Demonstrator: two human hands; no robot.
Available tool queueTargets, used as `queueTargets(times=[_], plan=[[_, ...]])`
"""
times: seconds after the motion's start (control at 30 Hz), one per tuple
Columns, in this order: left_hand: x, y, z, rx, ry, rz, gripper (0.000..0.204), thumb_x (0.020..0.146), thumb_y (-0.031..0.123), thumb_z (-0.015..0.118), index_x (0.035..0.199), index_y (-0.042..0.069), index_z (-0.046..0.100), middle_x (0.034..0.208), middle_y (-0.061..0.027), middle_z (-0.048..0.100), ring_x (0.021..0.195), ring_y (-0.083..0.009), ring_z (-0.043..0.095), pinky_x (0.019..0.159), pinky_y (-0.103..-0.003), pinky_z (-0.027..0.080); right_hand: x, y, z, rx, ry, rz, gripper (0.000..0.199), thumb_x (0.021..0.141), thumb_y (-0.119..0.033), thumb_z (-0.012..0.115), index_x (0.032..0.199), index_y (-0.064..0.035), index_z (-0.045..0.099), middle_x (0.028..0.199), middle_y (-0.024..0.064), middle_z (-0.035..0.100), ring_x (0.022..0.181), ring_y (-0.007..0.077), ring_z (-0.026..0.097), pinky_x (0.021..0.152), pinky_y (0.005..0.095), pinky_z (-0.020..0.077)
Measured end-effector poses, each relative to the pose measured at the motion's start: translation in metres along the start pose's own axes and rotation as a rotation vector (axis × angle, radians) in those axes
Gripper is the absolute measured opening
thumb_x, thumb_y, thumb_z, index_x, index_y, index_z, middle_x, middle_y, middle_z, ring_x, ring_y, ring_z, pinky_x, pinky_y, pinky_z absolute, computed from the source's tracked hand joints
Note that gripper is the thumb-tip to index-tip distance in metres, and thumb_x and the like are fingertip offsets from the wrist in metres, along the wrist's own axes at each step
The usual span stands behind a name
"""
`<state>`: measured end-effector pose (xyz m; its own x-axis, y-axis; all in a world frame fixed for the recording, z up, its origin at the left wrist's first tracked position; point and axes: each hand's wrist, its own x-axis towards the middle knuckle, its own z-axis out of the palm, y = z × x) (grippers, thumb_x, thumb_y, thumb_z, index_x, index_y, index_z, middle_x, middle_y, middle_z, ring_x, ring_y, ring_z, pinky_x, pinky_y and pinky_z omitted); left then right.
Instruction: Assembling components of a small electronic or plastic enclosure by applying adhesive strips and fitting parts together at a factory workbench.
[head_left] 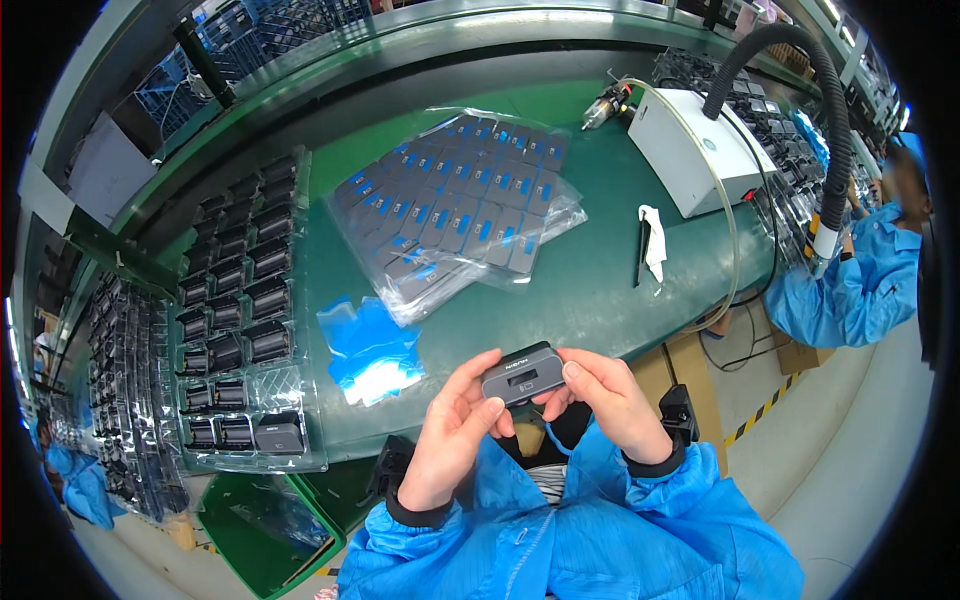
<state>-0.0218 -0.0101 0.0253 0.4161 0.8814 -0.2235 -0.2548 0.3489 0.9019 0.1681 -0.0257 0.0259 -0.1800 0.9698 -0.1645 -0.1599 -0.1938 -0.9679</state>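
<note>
At the near edge of the bench (pixel 575 310), left hand (pixel 450 432) and right hand (pixel 614 402) pinch opposite ends of a small grey device (pixel 523 372), fingers (pixel 466 377) closed on it; looks light, stiff, smooth, possibly slippery, dark window (pixel 522 379) likely scratchable, short ends the safest hold.

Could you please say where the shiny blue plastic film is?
Left of centre in the head view, the film lies on the green table, between the left hand and the clear plastic tray.

Dark-grey rectangular device (pixel 524 372) — rounded corners, black window in face — held face-up, slightly askew, between fingers (pixel 488 414).
</note>
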Motion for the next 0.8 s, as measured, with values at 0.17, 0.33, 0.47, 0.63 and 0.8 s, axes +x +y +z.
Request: queueTargets(times=[0.17,0.33,0.47,0.63,0.8], plan=[[-0.002,0.001,0.007,0.144,0.011,0.035,0.045,0.087,0.0,0.048,0.131,0.0,0.037,0.095,-0.0084,0.057,0.071,-0.0111,0.054,0.065,-0.024,0.045,0.002,0.004,0.007,-0.097,0.152,-0.053,0.033,0.096,-0.022,0.041,0.107,0.0072,0.053,0.083,0.0122,0.063,0.065,0.0133,0.06,0.062,0.0242,0.0484],[-0.002,-0.003,0.014,0.195,0.03,0.062,0.044,0.086,-0.006,0.046,0.128,0.0,0.039,0.095,-0.01,0.057,0.07,-0.0112,0.054,0.065,-0.023,0.045,0.005,0.007,0.009,-0.039,0.154,0.017,0.026,0.091,-0.022,0.051,0.093,0.0038,0.053,0.075,0.011,0.064,0.061,0.0128,0.061,0.058,0.0249,0.0483],[-0.002,-0.008,0.032,0.402,0.099,0.203,0.046,0.084,-0.013,0.045,0.127,-0.001,0.039,0.096,-0.011,0.058,0.072,-0.0112,0.055,0.064,-0.023,0.048,0.005,0.012,0.025,-0.419,0.41,-0.225,0.058,0.069,-0.037,0.074,0.104,0.0008,0.047,0.076,0.015,0.063,0.064,0.0216,0.064,0.061,0.0312,0.0502],[-0.005,-0.004,0.028,0.4,0.103,0.256,0.044,0.085,-0.007,0.048,0.128,-0.002,0.039,0.093,-0.01,0.058,0.07,-0.0111,0.055,0.066,-0.024,0.048,0.005,0.003,0.017,-0.368,0.346,-0.154,0.044,0.078,-0.032,0.066,0.104,0.0023,0.052,0.072,0.0105,0.061,0.057,0.0159,0.059,0.054,0.0298,0.0472],[-0.002,0.001,0.017,0.108,0.087,0.125,0.04,0.09,0.008,0.047,0.128,-0.002,0.042,0.085,-0.0079,0.059,0.067,-0.0111,0.054,0.064,-0.023,0.045,0.005,-0.006,-0.001,-0.035,0.029,-0.036,0.031,0.095,-0.023,0.043,0.099,0.0039,0.057,0.079,0.0068,0.061,0.062,0.0097,0.056,0.057,0.0235,0.0457]])
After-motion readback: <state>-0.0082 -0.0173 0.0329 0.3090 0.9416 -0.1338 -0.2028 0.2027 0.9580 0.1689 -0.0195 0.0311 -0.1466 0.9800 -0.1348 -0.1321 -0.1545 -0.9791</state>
